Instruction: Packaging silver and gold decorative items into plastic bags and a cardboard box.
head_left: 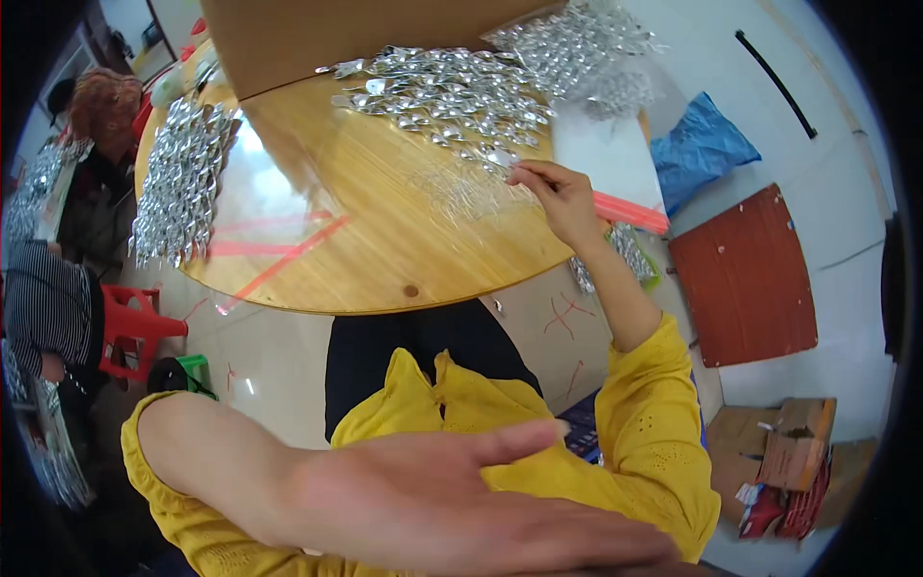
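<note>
My left hand [461,500] is stretched out flat close to the camera, fingers extended to the right, with nothing visible in it. At the right side of the round wooden table, my right hand [565,200] pinches a small silvery piece [500,160] between thumb and fingertips. That piece lies against the front edge of a spread of shiny silver leaf-shaped pieces [452,91] set out in rows. Beside my right fingers, thin clear strands [466,195] lie in a loose tangle on the wood.
A cardboard box [346,38] stands at the table's back. More silver pieces [183,183] lie at the left, near red strips [279,264] and clear film. A blue bag [702,149] and brown board [745,279] are at right. Someone in stripes [48,303] sits left by a red stool [135,327].
</note>
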Motion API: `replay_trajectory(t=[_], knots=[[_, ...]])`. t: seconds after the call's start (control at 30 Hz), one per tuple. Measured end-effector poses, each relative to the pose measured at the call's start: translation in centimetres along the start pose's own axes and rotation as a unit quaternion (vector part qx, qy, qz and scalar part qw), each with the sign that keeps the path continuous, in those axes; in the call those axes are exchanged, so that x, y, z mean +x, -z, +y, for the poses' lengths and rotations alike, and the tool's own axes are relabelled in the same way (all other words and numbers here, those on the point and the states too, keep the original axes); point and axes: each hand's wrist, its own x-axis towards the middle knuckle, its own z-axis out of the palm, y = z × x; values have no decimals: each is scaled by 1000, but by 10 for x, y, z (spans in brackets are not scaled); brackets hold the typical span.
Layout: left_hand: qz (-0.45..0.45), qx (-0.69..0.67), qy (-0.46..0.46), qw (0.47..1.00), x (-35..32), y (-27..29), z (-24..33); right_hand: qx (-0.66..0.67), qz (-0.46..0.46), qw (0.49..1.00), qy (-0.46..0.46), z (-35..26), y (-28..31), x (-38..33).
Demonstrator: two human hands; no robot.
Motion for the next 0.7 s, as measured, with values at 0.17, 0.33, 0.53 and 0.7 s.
replay_trajectory(t=[0.17,0.33,0.53,0.7], knots=[[154,7,28,988,-32,40,12,81,28,996,-19,5,1,-8],[306,4,36,951,-76,36,30,38,45,997,-44,43,3,-20],[-224,-267,572,742,-158,-82,54,9,135,990,-30,31,-12,-35],[-317,-298,655,618,-275,-171,83,-19,163,986,-16,33,-14,-39]])
